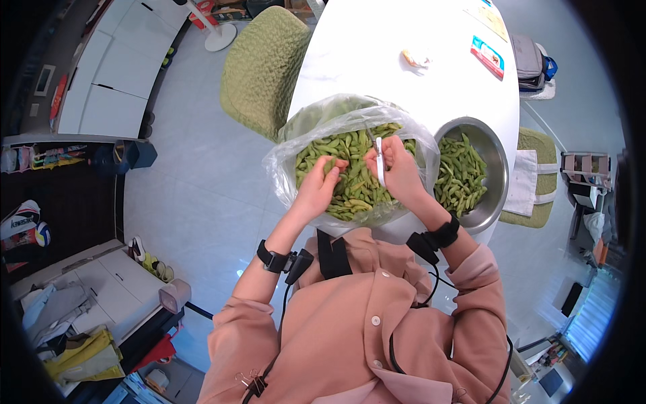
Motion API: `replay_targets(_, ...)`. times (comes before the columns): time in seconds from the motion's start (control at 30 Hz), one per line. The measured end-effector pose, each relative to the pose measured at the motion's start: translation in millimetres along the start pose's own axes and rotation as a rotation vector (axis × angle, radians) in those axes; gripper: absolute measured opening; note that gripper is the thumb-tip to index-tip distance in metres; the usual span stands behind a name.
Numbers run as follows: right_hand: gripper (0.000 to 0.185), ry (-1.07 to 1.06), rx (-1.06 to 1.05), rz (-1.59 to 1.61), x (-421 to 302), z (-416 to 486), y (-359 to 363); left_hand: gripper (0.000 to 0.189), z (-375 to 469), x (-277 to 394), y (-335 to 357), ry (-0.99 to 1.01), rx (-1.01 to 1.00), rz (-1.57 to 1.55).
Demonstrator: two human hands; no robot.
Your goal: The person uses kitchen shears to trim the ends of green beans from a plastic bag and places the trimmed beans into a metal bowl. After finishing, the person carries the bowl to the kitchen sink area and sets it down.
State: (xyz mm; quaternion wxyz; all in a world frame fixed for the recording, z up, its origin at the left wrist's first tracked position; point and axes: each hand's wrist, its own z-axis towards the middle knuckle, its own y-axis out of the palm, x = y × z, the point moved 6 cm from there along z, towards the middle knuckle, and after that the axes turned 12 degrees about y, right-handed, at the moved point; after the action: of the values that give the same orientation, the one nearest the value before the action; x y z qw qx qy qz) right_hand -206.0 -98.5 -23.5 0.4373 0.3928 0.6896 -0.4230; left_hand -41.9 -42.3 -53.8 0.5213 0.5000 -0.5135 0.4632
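Note:
A clear plastic bag lies opened wide at the near edge of the table, full of green soybean pods. Over the left part of the heap, my left hand pinches a pod between thumb and fingers. My right hand grips small scissors with white handles, their metal blades pointing up and away over the pods. Just right of the bag stands a stainless steel bowl, partly filled with more pods.
On the white table lie a blue-and-red packet and a small crumpled wrapper. Green chairs flank it, one on the left and one on the right with a white cloth bag. Cables run from my wrist straps.

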Motion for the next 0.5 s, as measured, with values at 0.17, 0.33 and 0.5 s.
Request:
replay_targets(0.17, 0.022, 0.079, -0.135, 0.078, 2, -11, 5, 0.025, -10, -10, 26, -0.271, -0.24, -0.335)
replay_targets(0.33, 0.027, -0.025, 0.045, -0.247, 12, 4, -15, 0.023, -19, -9, -3, -0.342, -0.155, -0.21)
replay_targets(0.5, 0.031, -0.086, -0.095, -0.479, 17, 13, 12, 0.021, -21, -3, -17, -0.293, -0.114, -0.112)
